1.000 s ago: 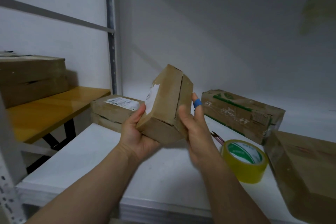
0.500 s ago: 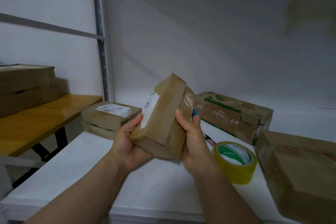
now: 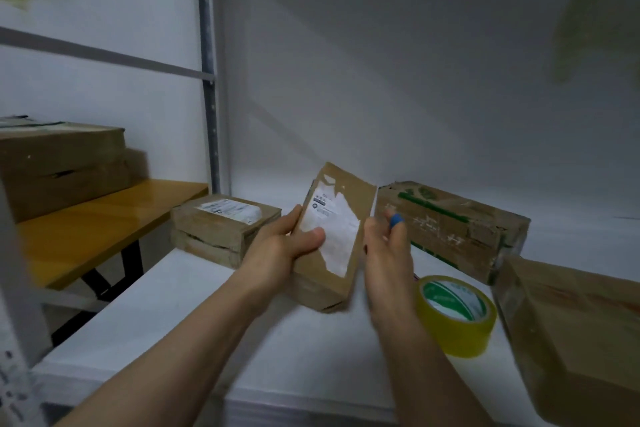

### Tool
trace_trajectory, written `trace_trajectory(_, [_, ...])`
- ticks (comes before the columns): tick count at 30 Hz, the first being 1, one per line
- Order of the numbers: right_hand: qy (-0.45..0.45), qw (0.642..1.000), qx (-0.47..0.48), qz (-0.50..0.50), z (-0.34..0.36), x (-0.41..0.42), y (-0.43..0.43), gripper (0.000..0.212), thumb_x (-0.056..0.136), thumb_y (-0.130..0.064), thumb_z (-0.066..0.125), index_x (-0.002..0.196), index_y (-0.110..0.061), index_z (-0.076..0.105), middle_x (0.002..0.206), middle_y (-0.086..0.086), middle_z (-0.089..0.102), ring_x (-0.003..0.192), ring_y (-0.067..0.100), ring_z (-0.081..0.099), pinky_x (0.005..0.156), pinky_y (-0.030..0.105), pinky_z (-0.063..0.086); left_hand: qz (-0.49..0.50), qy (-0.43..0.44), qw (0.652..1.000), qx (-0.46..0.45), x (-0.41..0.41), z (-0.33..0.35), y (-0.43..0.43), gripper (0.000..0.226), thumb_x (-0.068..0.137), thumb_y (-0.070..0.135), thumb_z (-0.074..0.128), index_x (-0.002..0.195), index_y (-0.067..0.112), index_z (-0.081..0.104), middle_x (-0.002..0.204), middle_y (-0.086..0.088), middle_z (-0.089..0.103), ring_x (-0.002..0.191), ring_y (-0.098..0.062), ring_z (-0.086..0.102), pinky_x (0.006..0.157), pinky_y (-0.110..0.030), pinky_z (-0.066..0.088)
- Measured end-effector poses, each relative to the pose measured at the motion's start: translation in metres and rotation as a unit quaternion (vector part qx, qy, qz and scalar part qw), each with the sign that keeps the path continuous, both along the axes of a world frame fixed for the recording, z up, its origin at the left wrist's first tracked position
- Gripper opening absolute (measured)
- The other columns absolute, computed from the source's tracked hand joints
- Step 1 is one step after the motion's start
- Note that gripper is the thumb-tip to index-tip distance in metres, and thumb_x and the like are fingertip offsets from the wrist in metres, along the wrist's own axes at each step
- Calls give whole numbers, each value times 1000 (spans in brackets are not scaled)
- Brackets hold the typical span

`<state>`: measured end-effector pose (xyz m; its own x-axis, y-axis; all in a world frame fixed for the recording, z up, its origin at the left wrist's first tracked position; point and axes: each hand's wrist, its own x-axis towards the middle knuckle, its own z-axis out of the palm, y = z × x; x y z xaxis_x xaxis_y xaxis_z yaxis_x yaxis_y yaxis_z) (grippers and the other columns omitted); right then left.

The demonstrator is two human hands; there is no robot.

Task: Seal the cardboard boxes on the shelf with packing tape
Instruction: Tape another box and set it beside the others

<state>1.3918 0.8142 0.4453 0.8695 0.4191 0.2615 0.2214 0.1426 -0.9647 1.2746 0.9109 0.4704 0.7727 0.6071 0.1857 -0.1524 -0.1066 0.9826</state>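
- Small cardboard box [image 3: 350,196] at centre of frame, held tilted on end over the white shelf [image 3: 194,315], broad face toward the camera; scuffed brown card, torn white label [image 3: 341,236], crisp straight right edge.
- Left hand [image 3: 280,248] clamped round its left edge, thumb flat across the label.
- Right hand [image 3: 384,263] just beside the right edge, fingers loosely extended, nothing in them, blue band [image 3: 395,220] on one fingertip; blurred, so contact with the box impossible to tell.
- Roll of yellow packing tape [image 3: 462,338] flat on the shelf at lower right, just beyond the right wrist; glossy, green-printed core.
- Open white shelf surface below and left of the hands, out to the front lip.
- Hemmed in behind: green-printed battered box [image 3: 450,229] at right, labelled box [image 3: 221,224] at left; big brown box [image 3: 571,333] at the lower right edge.
- Grey perforated post [image 3: 207,80] at upper left; past it, orange-yellow table [image 3: 97,222] with stacked boxes [image 3: 62,166].
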Motion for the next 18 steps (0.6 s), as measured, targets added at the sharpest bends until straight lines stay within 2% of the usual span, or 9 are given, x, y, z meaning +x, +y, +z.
trace_trajectory(2, [-82, 994, -21, -69, 4, -2, -11, 44, 101, -39, 52, 143, -34, 40, 142, -9, 46, 122, 7, 51, 105, 34, 43, 24, 62, 995, 78, -2, 10, 0, 30, 84, 23, 71, 114, 26, 71, 102, 5, 77, 96, -19, 73, 98, -44, 53])
trace_trajectory(4, [-125, 986, -55, -92, 14, 0, -26, 38, 101, -29, 55, 138, -28, 46, 136, -7, 49, 120, 10, 52, 100, 31, 43, 49, 141, 976, 160, 1, 23, 3, 35, 74, 37, 74, 108, 28, 71, 106, 7, 74, 97, -19, 70, 95, -44, 53])
trace_trajectory(6, [-186, 961, -176, -108, 26, 8, -41, 26, 100, -28, 54, 125, -24, 53, 123, -5, 55, 114, 16, 55, 96, 33, 45, 56, 216, 947, 229, 8, 33, 4, 57, 56, 54, 70, 107, 27, 70, 120, 3, 60, 102, -22, 63, 93, -46, 53])
trace_trajectory(8, [-235, 896, -366, -90, 44, 15, -60, 21, 98, -40, 53, 105, -20, 57, 99, -4, 59, 95, 19, 60, 86, 37, 49, 42, 256, 936, 237, 16, 38, 3, 52, 59, 50, 75, 103, 21, 72, 114, 1, 59, 95, -21, 63, 87, -42, 56])
trace_trajectory(10, [-237, 804, -545, -22, 61, 20, -77, 43, 93, -58, 55, 92, -16, 60, 86, -3, 61, 80, 17, 61, 81, 38, 54, 22, 291, 929, 230, 22, 39, 3, 38, 70, 40, 78, 100, 18, 73, 104, -1, 66, 88, -20, 67, 79, -36, 58])
trace_trajectory(12, [-216, 716, -661, 50, 71, 18, -89, 62, 83, -72, 62, 108, -15, 62, 98, -3, 60, 90, 16, 59, 85, 35, 54, 7, 323, 911, 255, 26, 36, 3, 50, 63, 48, 75, 104, 21, 72, 109, -3, 65, 92, -24, 67, 84, -39, 57])
trace_trajectory(13, [-205, 686, -694, 74, 72, 18, -94, 72, 78, -72, 67, 120, -15, 58, 105, -4, 56, 95, 16, 57, 85, 34, 52, 7, 333, 904, 266, 27, 34, 2, 57, 58, 53, 72, 108, 23, 71, 113, -3, 63, 95, -25, 66, 87, -41, 57])
trace_trajectory(15, [-201, 647, -728, 101, 66, 18, -97, 77, 77, -65, 74, 133, -17, 52, 116, -2, 54, 100, 18, 53, 87, 34, 51, 6, 338, 901, 270, 29, 33, 1, 60, 63, 54, 72, 114, 23, 68, 117, -4, 62, 97, -27, 66, 90, -43, 57])
trace_trajectory(18, [-234, 637, -727, 108, 57, 22, -98, 54, 86, -53, 72, 124, -16, 59, 112, 1, 60, 95, 18, 58, 82, 31, 53, -5, 321, 915, 243, 30, 36, 1, 44, 79, 40, 76, 114, 14, 69, 115, -8, 65, 96, -26, 67, 88, -40, 58])
